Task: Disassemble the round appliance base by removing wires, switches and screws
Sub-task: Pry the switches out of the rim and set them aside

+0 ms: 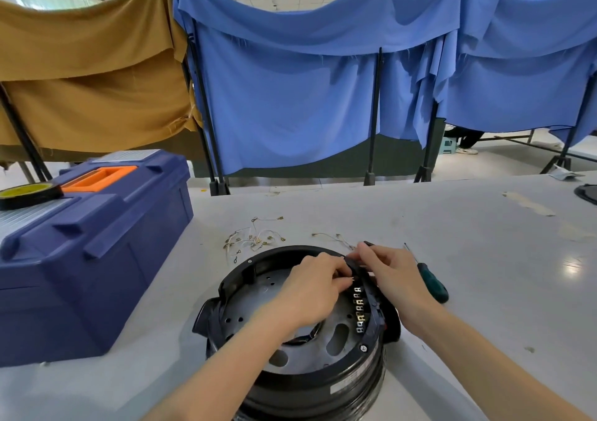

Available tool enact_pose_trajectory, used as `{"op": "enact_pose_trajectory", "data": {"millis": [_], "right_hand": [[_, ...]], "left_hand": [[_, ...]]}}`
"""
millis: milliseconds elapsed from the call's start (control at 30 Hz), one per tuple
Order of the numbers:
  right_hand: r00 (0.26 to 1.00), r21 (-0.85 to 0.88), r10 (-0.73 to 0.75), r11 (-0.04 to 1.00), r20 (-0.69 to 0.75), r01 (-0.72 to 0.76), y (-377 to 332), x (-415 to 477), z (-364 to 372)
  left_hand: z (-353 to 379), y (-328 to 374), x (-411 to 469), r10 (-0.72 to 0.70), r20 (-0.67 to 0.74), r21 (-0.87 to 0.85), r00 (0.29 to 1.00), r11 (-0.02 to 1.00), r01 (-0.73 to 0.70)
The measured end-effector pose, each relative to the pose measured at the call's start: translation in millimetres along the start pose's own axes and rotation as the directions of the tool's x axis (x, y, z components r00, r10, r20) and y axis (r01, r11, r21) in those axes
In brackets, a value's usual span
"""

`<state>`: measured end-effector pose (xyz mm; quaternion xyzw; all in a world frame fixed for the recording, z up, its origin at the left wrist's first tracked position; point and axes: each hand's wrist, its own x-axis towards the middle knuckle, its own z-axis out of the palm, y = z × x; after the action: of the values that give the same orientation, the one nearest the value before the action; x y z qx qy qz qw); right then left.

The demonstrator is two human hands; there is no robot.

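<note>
The round black appliance base [300,369] lies upside down on the grey table, its metal plate with holes facing up. A black curved switch strip [371,304] with a row of brass terminals runs along its right inner rim. My left hand [310,291] reaches over the plate, its fingertips pinched at the top end of that strip. My right hand [391,268] grips the strip's upper end from the outside. What the fingertips hold between them is hidden. Several removed thin wires [255,238] with metal lugs lie on the table beyond the base.
A green-handled screwdriver [431,280] lies just right of my right hand. A large blue toolbox [97,252] with an orange handle and a tape roll [29,194] on its lid stands at the left. Cloth-draped screens stand behind the table. A dark object [586,193] sits at the far right edge.
</note>
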<state>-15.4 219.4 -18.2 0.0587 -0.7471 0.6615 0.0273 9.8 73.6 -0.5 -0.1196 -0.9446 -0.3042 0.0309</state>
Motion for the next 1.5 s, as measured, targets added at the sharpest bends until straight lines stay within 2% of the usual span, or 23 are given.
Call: {"op": "enact_pose_trajectory", "data": {"millis": [100,267,467,600,967,1367,1500], "right_hand": [[0.998,0.110,0.031,0.994,-0.047,-0.025,4.7,-10.2,0.1],[0.985,0.285,0.165,0.948,-0.057,-0.142,8.1,-15.6,1.6],[0.991,0.341,0.129,0.933,-0.035,-0.110,15.1,-26.9,6.0],[0.993,0.359,0.108,0.929,-0.042,-0.085,16.4,-29.3,8.2],[0.988,0.395,0.135,0.914,-0.072,-0.096,10.8,-31.9,9.7],[0.985,0.387,0.161,0.914,-0.064,-0.125,10.2,-33.1,9.5],[0.985,0.389,0.164,0.912,-0.060,-0.128,10.2,-32.6,9.1]], "left_hand": [[5.8,-1.7,1.0,0.033,-0.029,-0.020,0.999,0.999,-0.033],[11.9,-4.0,1.1,0.082,-0.084,0.001,0.993,0.997,-0.082],[16.8,-2.5,-0.7,0.110,-0.105,0.112,0.988,0.989,-0.098],[18.6,-1.3,-1.0,0.145,-0.108,0.194,0.984,0.973,-0.122],[16.5,-3.7,-0.8,0.164,-0.040,0.164,0.986,0.974,-0.155],[19.6,-3.4,-2.1,0.196,-0.057,0.155,0.979,0.970,-0.185],[20.7,-6.0,0.1,0.163,-0.056,0.104,0.985,0.982,-0.156]]}}
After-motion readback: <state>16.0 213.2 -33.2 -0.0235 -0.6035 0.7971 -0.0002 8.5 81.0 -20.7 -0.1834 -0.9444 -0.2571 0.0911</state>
